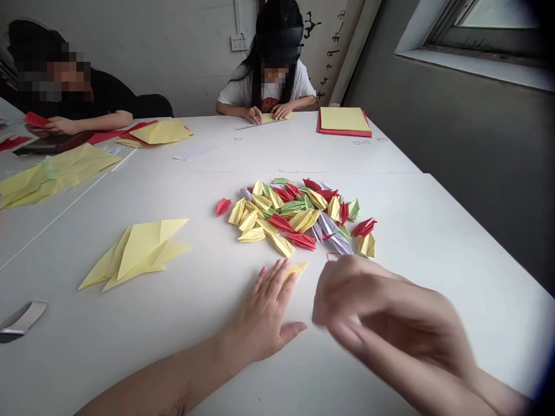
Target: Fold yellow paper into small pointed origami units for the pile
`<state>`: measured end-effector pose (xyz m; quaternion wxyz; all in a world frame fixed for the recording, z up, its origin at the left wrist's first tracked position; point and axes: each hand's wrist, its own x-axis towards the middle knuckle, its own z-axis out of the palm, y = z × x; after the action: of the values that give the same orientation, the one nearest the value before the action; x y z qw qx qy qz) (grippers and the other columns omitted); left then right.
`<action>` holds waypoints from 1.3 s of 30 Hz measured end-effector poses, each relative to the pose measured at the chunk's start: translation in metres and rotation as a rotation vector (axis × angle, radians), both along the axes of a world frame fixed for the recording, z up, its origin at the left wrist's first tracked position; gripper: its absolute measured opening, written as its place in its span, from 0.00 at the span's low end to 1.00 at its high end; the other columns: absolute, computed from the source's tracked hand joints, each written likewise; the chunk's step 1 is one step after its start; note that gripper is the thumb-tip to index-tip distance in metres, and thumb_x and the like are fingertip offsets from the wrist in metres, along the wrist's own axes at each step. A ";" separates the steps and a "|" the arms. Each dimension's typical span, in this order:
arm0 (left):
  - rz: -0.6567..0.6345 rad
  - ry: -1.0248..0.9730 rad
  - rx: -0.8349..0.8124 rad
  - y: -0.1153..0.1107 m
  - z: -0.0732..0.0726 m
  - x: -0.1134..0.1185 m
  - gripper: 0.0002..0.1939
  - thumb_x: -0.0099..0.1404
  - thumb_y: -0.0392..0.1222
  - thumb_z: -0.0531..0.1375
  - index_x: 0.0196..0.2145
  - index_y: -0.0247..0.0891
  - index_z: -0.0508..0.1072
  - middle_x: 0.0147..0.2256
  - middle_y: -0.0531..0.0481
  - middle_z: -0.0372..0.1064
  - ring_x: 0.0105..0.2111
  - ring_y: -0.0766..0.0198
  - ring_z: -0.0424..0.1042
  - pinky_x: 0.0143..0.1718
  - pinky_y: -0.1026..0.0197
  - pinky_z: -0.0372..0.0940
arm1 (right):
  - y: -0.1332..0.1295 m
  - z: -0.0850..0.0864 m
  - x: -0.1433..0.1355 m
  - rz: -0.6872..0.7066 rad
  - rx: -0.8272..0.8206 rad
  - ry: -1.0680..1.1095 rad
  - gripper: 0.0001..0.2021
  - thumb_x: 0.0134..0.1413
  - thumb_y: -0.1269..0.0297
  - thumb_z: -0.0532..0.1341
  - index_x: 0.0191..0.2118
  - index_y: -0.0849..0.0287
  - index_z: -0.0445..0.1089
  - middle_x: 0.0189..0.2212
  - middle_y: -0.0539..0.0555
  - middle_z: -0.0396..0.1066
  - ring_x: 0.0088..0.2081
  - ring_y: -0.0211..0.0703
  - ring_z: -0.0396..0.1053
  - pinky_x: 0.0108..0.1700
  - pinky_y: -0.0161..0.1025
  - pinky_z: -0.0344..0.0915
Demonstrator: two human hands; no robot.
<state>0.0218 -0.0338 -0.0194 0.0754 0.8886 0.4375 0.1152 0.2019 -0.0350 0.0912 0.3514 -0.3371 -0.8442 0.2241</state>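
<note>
1. One small yellow paper (298, 269) lies on the table (203, 300), just on your side of the pile of folded papers (281, 223), partly under the fingers of your left hand (265, 315). The step in hand looks like holding this paper flat and working its folds.
2. Your left hand is open, palm down, fingers laid over the paper and thumb out to the side; it presses rather than grips.
3. Your right hand (373, 312) is raised near the camera, on your side of the pile and toward its right, with the fingers curled in and the thumb close to them. I cannot tell whether it pinches anything.
4. As I judge it, the next move calls for a steady left hand while the right comes down to the paper's exposed tip, lines up the edges and runs the crease firmly. Thin paper could slip or crease crooked if the hold loosens.
5. The loose yellow papers (145, 248) sit left of the pile, overlapping, so their number is hard to count.
6. Your left fingers hide most of the small paper, so its full shape and fold stage are unclear. Motion blurs your right hand, and the frame cuts off the grey object (26, 318) far left of the pile.
</note>
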 end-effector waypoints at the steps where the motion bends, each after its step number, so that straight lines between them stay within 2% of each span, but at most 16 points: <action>1: -0.035 0.002 -0.010 0.000 0.000 -0.001 0.38 0.66 0.58 0.48 0.65 0.33 0.44 0.66 0.40 0.39 0.66 0.52 0.37 0.64 0.49 0.43 | 0.004 -0.010 0.005 -0.041 -0.010 0.055 0.11 0.63 0.68 0.51 0.44 0.53 0.69 0.29 0.54 0.68 0.31 0.41 0.69 0.30 0.36 0.68; 3: -0.071 0.014 -0.015 0.000 -0.002 -0.001 0.38 0.67 0.58 0.47 0.65 0.30 0.41 0.66 0.37 0.39 0.66 0.51 0.36 0.64 0.47 0.44 | 0.009 -0.038 0.014 -0.138 -0.014 -0.052 0.14 0.63 0.71 0.52 0.51 0.54 0.67 0.33 0.55 0.67 0.32 0.40 0.67 0.33 0.37 0.67; 5: -0.074 0.030 -0.018 0.001 -0.004 -0.001 0.39 0.67 0.58 0.46 0.65 0.29 0.40 0.66 0.36 0.39 0.66 0.50 0.36 0.64 0.46 0.44 | 0.009 -0.070 0.021 -0.234 0.027 -0.242 0.16 0.64 0.71 0.50 0.55 0.56 0.65 0.31 0.55 0.66 0.30 0.41 0.65 0.31 0.38 0.65; 7: -0.074 0.046 -0.025 0.002 -0.005 -0.001 0.39 0.67 0.58 0.46 0.65 0.29 0.41 0.66 0.36 0.39 0.66 0.50 0.36 0.63 0.46 0.44 | 0.006 -0.096 0.024 -0.249 0.054 -0.373 0.18 0.64 0.71 0.49 0.56 0.58 0.63 0.30 0.55 0.65 0.29 0.42 0.64 0.30 0.39 0.65; 10: -0.078 0.072 -0.038 0.003 -0.002 0.000 0.40 0.66 0.60 0.46 0.65 0.27 0.43 0.66 0.35 0.38 0.66 0.48 0.36 0.63 0.46 0.44 | 0.004 -0.113 0.021 -0.235 0.095 -0.488 0.19 0.63 0.70 0.49 0.58 0.59 0.62 0.29 0.55 0.64 0.30 0.44 0.64 0.30 0.40 0.64; 19: -0.100 0.091 -0.050 0.008 0.002 0.000 0.47 0.61 0.67 0.47 0.65 0.26 0.44 0.65 0.34 0.41 0.65 0.48 0.38 0.63 0.47 0.45 | 0.014 -0.115 0.009 -0.318 0.118 -0.693 0.21 0.63 0.67 0.51 0.60 0.61 0.59 0.29 0.56 0.64 0.27 0.43 0.63 0.28 0.39 0.59; 26: -0.053 0.114 0.011 0.004 0.001 0.002 0.47 0.61 0.69 0.45 0.64 0.28 0.48 0.65 0.34 0.42 0.65 0.44 0.39 0.62 0.44 0.47 | 0.010 -0.115 0.000 -0.434 0.145 -0.801 0.23 0.59 0.69 0.54 0.60 0.60 0.59 0.30 0.57 0.68 0.27 0.43 0.63 0.27 0.39 0.56; 30: -0.009 0.123 0.033 0.001 0.000 0.002 0.47 0.59 0.70 0.45 0.64 0.32 0.49 0.65 0.32 0.43 0.64 0.42 0.42 0.61 0.43 0.48 | 0.010 -0.114 0.001 -0.517 0.185 -0.784 0.20 0.63 0.63 0.53 0.59 0.57 0.61 0.29 0.55 0.68 0.24 0.41 0.63 0.27 0.38 0.54; 34: 0.055 0.123 0.034 -0.003 -0.001 0.000 0.47 0.58 0.71 0.46 0.65 0.36 0.48 0.65 0.31 0.39 0.64 0.39 0.43 0.59 0.41 0.50 | 0.013 -0.114 0.003 -0.563 0.233 -0.780 0.22 0.63 0.55 0.52 0.58 0.58 0.62 0.27 0.54 0.68 0.24 0.41 0.63 0.26 0.39 0.52; 37: 0.049 0.121 0.018 -0.005 -0.001 -0.002 0.47 0.58 0.71 0.47 0.66 0.39 0.46 0.66 0.32 0.36 0.64 0.38 0.41 0.59 0.40 0.49 | 0.015 -0.116 0.004 -0.581 0.242 -0.788 0.23 0.64 0.52 0.50 0.58 0.59 0.62 0.27 0.54 0.68 0.24 0.42 0.65 0.26 0.39 0.53; 39: 0.022 0.116 0.002 -0.005 0.000 -0.005 0.47 0.57 0.71 0.46 0.66 0.40 0.44 0.66 0.32 0.33 0.64 0.38 0.40 0.59 0.39 0.48 | 0.015 -0.118 0.005 -0.603 0.223 -0.785 0.27 0.63 0.49 0.49 0.59 0.64 0.60 0.28 0.55 0.68 0.25 0.43 0.66 0.26 0.39 0.55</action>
<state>0.0171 -0.0385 -0.0197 0.0479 0.8890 0.4508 0.0648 0.2072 -0.0196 -0.0271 0.0903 -0.5850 -0.7966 -0.1226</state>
